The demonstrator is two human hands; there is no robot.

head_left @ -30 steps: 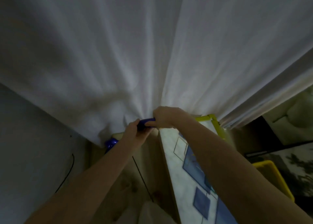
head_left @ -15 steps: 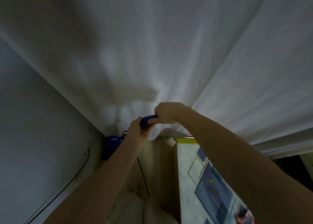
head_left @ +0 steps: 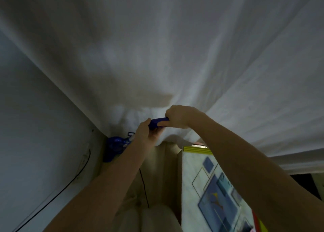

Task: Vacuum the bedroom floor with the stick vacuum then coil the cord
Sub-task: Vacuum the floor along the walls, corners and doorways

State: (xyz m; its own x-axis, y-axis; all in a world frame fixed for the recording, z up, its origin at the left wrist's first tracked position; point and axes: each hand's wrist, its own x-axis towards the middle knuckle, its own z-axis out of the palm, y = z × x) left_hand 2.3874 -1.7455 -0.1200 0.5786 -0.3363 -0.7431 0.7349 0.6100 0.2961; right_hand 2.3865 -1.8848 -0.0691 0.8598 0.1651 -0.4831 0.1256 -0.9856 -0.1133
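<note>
Since a second ago the view has swung left: more wall [head_left: 35, 126] shows, the mat [head_left: 206, 188] has slid rightward, and both hands have kept their hold on the handle. Left to right: grey wall with a thin black cord [head_left: 77, 177] running down it; vacuum body [head_left: 114, 147], glossy blue, low in the corner where wall meets curtain [head_left: 175, 47], its lower part hidden behind the left forearm. Left hand [head_left: 145, 133] grips the handle [head_left: 158, 122] from below, fingers curled round it. Handle is a short dark-blue bar, long axis roughly level, tilting slightly up to the right. Right hand [head_left: 180, 116] is closed over its right end from above, knuckles up. Hands almost touch; only a short bit of handle shows between them. Body lies down-left of the fingers, so the left hand is nearer it. A second dark cord length [head_left: 143, 186] drops over the wood floor [head_left: 157, 170] between the arms. Judgement: the stick is being worked into the corner under the curtain hem; vacuuming not finished, cord uncoiled.
</note>
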